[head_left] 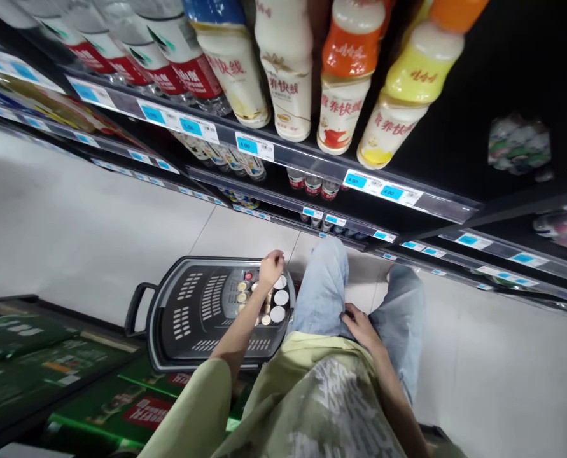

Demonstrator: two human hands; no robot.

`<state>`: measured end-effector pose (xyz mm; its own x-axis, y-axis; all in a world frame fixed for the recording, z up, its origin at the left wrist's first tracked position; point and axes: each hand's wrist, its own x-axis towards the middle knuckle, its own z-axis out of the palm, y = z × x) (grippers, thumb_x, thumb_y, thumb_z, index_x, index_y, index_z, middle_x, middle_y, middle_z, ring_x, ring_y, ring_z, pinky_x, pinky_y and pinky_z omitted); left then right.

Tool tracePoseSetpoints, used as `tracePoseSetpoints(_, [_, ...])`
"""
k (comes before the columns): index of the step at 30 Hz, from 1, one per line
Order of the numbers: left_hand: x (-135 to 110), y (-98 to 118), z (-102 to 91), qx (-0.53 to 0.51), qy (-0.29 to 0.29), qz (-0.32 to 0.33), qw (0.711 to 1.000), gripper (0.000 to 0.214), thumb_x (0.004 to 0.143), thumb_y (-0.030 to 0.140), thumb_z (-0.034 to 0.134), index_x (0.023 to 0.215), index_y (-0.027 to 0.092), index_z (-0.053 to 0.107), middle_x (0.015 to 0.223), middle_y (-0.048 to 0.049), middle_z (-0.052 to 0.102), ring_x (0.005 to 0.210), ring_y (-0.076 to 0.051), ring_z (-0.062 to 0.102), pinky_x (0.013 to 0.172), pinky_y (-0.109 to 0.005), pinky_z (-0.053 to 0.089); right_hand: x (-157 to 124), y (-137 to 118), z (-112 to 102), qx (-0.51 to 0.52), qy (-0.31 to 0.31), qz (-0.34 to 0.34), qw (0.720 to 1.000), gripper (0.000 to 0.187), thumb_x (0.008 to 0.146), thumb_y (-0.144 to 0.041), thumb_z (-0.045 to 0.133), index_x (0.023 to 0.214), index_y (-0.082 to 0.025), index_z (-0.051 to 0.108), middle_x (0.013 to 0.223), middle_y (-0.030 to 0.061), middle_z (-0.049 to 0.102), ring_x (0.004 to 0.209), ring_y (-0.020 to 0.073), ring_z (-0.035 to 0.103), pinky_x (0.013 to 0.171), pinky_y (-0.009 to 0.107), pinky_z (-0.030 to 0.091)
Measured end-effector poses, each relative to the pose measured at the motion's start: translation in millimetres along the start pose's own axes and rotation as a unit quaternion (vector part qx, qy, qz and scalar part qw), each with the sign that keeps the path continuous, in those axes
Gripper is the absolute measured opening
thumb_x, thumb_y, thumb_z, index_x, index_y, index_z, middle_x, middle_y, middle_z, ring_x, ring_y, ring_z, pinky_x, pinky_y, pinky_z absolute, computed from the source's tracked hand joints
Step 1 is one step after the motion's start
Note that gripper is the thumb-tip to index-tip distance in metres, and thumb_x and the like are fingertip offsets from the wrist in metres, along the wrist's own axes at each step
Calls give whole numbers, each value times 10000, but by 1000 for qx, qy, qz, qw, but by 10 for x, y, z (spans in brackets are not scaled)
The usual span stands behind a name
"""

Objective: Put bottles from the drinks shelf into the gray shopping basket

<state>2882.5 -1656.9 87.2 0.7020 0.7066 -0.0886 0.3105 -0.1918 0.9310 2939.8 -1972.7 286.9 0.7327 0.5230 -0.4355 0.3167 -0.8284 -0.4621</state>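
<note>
My left hand [271,267] is over the right end of a black shopping basket [168,340], its fingers curled closed. Whether anything is inside those fingers is hidden. Below and beside it, white round-topped containers [278,298] and several cream-capped bottles [242,298] stand in the basket, along with one red cap [249,276]. My right hand [359,324] rests against the jeans on my leg, fingers loosely apart and holding nothing.
Shelves ahead carry milk-drink bottles [286,83] and red-labelled water bottles [197,76]. Blue price tags [254,146] line the shelf edge. A wrapped bundle [519,143] sits deeper right. Green boxes [135,397] stand behind the basket, whose black handle [137,310] sticks out left.
</note>
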Motion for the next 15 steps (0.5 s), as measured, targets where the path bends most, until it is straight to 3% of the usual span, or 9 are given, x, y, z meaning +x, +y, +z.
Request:
tracePoseSetpoints(4, [443,714,-200,-20,49,117,992,413,978,152,461,1343,145,653,1402,-142,687,1316,-250,633,1138,-389,527,2,61,17,-8,17,-19,1000,420,924,-530,562,1183,-231,703,1166,104,810,1153,291,746,1041,410,539])
tracePoseSetpoints(7, [766,1364,-384,-8,112,272,956,502,978,173,506,1474,135,576,1557,-172,560,1465,-302,495,1264,-485,412,0,109,30,-13,32,-28,999,429,932,-558,562,1181,-242,709,1098,89,823,1093,290,763,1011,410,545])
tracePoseSetpoints(9, [966,1772,-469,15,137,334,932,537,978,185,536,1511,128,540,1612,-186,496,1517,-336,433,1294,-522,360,-6,132,35,-13,39,-40,998,428,939,-564,564,1181,-245,718,1060,84,828,1052,292,772,990,413,550])
tracePoseSetpoints(12, [1244,2234,-503,66,136,334,930,506,957,197,607,1453,100,581,1557,-216,543,1509,-374,442,1300,-537,331,-19,156,40,-11,47,-61,997,422,952,-550,566,1189,-238,721,1058,94,831,1046,296,777,980,414,552])
tracePoseSetpoints(15, [1461,2478,-477,111,108,289,945,358,935,207,672,1271,85,679,1356,-232,674,1386,-380,575,1216,-516,424,-29,176,53,-11,55,-70,996,399,963,-509,561,1200,-228,718,1093,111,827,1073,297,776,984,407,551])
